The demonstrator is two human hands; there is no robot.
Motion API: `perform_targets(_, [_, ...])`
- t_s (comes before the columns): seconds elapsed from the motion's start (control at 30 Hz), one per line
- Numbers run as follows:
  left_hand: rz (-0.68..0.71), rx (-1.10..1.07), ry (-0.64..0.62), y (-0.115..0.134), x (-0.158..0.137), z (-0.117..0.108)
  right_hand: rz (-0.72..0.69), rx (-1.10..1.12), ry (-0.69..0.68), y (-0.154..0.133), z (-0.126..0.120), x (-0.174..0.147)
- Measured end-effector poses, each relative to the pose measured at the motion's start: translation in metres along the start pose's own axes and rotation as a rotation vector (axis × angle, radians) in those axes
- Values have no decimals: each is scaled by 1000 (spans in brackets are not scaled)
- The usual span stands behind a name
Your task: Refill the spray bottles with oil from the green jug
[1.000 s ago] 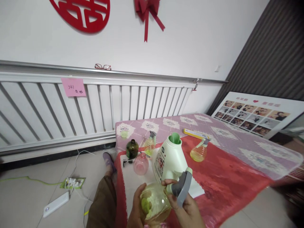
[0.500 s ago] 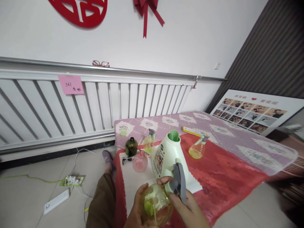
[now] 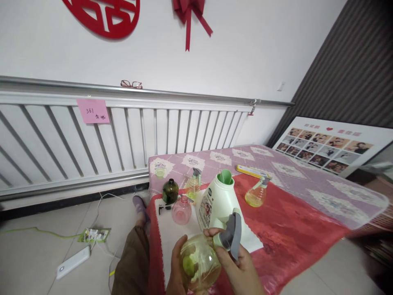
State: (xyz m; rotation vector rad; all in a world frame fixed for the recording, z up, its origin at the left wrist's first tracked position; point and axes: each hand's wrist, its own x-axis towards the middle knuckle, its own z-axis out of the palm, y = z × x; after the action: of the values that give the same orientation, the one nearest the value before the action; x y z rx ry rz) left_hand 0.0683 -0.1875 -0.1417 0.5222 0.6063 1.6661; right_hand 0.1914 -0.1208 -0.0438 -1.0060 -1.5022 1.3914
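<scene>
Your right hand (image 3: 241, 266) grips the grey sprayer (image 3: 235, 235); your left hand (image 3: 176, 268) cups the clear yellow bottle (image 3: 208, 262), nearer you than the white jug (image 3: 222, 200). Smooth, rounded plastic could slip if your left palm slackens; a crooked twist might seat the sprayer askew. Left of the jug, a globe-shaped pink bottle (image 3: 181, 213); right, creased red cloth (image 3: 285, 229).

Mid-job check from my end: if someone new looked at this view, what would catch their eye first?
Probably the clear yellowish spray bottle at bottom centre, tilted between the left grip on its body and the right grip at its gray trigger head. Just beyond it stands the big pale jug with its green spout. A red cut-out emblem also stands out at upper left.
</scene>
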Motion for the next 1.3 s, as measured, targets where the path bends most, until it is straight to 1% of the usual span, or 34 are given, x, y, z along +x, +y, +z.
perform_targets(0.1, [30,-65,38,2,1,3,-13,37,47,-3,3,-1])
perform_targets(0.17, [14,-123,53,4,1,4,-19,33,32,-4,6,-2])
perform_targets(0.27, [-34,-264,84,6,1,0,-39,14,13,-3,9,-5])
perform_targets(0.37, [-87,-327,39,9,1,-4,-81,2,42,-1,10,-6])
perform_targets(0.43, [-126,-306,-28,12,4,-3,-112,-24,0,-1,9,-5])
perform_targets(0.5, [-225,-271,-98,18,8,0,-129,-53,-60,-1,9,-4])
perform_targets(0.57, [-328,-258,-154,23,12,3,-147,-58,-85,-1,10,-4])
perform_targets(0.63, [-323,-286,-179,26,15,4,-175,-54,-93,0,13,-5])
perform_targets(0.7, [-294,-319,-181,27,15,4,-190,-56,-102,2,16,-6])
perform_targets(0.73, [-304,-327,-181,28,14,4,-188,-56,-111,3,18,-7])
perform_targets(0.87, [-415,-282,-185,32,9,12,-121,-10,-116,5,19,-8])
perform_targets(1.0, [-443,-137,-195,37,4,23,-108,-71,-125,4,8,-4])
perform_targets(1.17, [-429,-105,-188,38,2,25,-118,-97,-156,4,-3,1])
perform_targets(1.3, [-428,-88,-160,30,4,16,-88,-63,-45,2,2,0])
